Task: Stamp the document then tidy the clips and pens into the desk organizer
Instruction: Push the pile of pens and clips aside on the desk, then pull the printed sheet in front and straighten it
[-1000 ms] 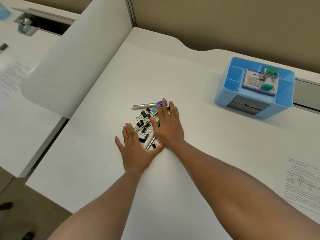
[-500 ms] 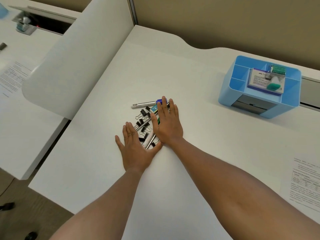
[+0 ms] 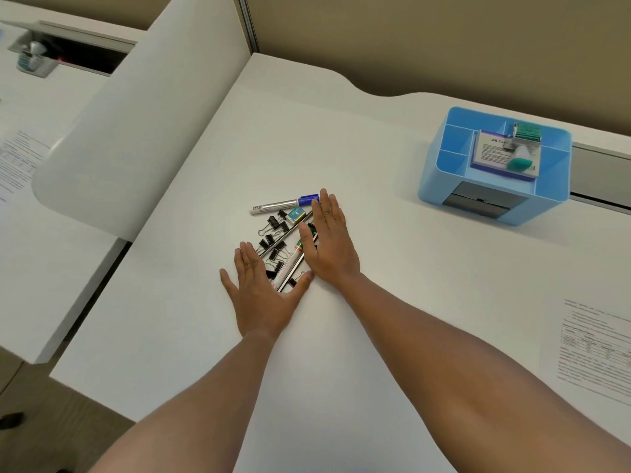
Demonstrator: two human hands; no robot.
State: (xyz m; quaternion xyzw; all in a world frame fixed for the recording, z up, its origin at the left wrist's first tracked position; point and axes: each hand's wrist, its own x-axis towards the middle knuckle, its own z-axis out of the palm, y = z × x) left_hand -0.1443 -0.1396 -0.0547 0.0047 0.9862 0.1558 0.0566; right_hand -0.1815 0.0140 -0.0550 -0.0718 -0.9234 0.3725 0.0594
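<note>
Several black binder clips [image 3: 273, 233] and pens lie in a small heap at the middle of the white desk [image 3: 307, 131]. A blue-capped marker [image 3: 283, 203] lies along the heap's far edge. My left hand [image 3: 261, 295] rests flat at the heap's near left side, fingers spread. Lying flat against the right side is my right hand [image 3: 329, 244], covering some pens. Neither hand holds anything. The blue desk organizer [image 3: 440, 179] stands at the far right, with a box and a green-topped stamp [image 3: 519, 162] in its top compartments. The printed document [image 3: 594, 346] lies at the right edge.
A white curved divider panel [image 3: 136, 131] rises along the desk's left side. Beyond it lies a neighbouring desk with another printed sheet [image 3: 17, 158]. A tan wall closes the back. Bare desk surface stretches between the heap and the organizer.
The hands stay around the heap, with the right hand pressed a little closer to the left. The view has shifted slightly, so the organizer sits further right.
</note>
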